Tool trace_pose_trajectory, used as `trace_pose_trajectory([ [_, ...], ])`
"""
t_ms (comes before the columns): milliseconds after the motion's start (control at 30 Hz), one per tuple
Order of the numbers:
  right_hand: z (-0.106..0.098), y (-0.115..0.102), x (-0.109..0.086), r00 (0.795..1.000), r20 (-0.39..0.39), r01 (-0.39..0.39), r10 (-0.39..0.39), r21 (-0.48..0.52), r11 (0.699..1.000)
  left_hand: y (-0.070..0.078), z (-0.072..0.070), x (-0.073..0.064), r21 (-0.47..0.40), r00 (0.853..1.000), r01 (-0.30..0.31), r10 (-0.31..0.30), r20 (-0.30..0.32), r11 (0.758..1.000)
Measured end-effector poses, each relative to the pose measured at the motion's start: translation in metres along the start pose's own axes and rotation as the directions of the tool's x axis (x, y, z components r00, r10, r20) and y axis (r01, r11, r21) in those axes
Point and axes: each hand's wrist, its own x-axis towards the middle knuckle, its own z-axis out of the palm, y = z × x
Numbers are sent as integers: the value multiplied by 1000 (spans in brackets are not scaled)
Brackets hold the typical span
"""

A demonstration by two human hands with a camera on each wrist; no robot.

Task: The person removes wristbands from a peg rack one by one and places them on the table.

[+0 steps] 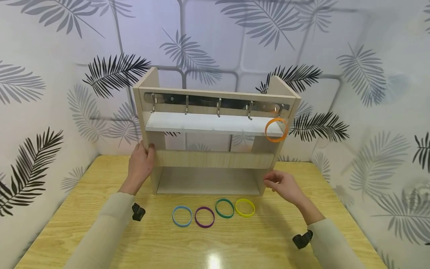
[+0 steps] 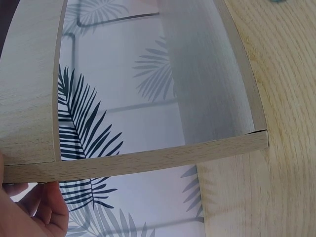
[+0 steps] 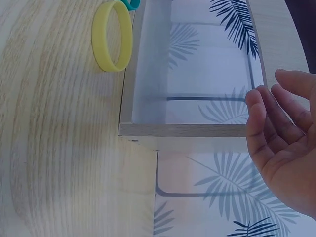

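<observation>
A small wooden shelf (image 1: 215, 160) with a metal rail of several hooks (image 1: 219, 107) stands on the table. My left hand (image 1: 141, 163) grips the edge of its left side panel, and the left wrist view shows curled fingers (image 2: 52, 210) at that board. From the rightmost hook hangs an orange silicone wristband (image 1: 276, 130). Beside the lower right panel, my right hand (image 1: 283, 185) has loosely bent fingers and holds nothing. In front of the shelf lie a blue wristband (image 1: 182, 225), a purple wristband (image 1: 204, 226), a green wristband (image 1: 224, 216) and a yellow wristband (image 1: 245, 215).
The light wood table (image 1: 188, 250) reaches back to a wall (image 1: 208, 41) covered in leaf-patterned paper. Similar walls stand on the left and right. A small black camera (image 1: 302, 239) sits on the right wrist, another black camera (image 1: 138, 212) on the left.
</observation>
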Motion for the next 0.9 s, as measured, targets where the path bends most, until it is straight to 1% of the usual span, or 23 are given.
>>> trace_pose_trajectory([
  [67, -2, -7, -1, 1000, -9, -2, 2, -10, 1000, 0, 0, 0, 0, 1000, -1, 1, -1, 1000],
  [267, -11, -40, -8, 999, -29, 31, -32, -33, 999, -1, 0, 0, -2, 1000, -16, 16, -7, 1000],
  [300, -13, -43, -7, 999, -31, 33, -34, -36, 999, -1, 0, 1, -1, 1000, -17, 17, -7, 1000],
  [367, -15, -40, -5, 998, -41, 38, -39, -44, 998, -2, 1, 1, 2, 1000, -17, 17, -9, 1000],
  [467, -20, -37, 0, 996, -77, 28, -33, -57, 998, -2, 0, 1, 2, 1000, -16, 16, -8, 1000],
  [500, -22, -41, 0, 995, -93, 33, -39, -64, 997, -2, 0, 1, 2, 1000, -17, 17, -8, 1000],
  [600, -29, -64, -3, 986, -148, 64, -71, -48, 997, -1, 0, 0, 0, 1000, -15, 15, -5, 1000],
  [700, -37, -90, -7, 971, -200, 129, -130, -21, 991, -1, 0, -1, 5, 1000, -9, 9, -5, 1000],
  [800, -44, -99, -7, 957, -241, 165, -160, -3, 986, 0, 1, -1, 6, 1000, -4, 4, -8, 1000],
  [900, -51, -105, -6, 942, -288, 174, -169, -10, 985, -1, 1, 0, 8, 1000, -9, 9, -10, 1000],
])
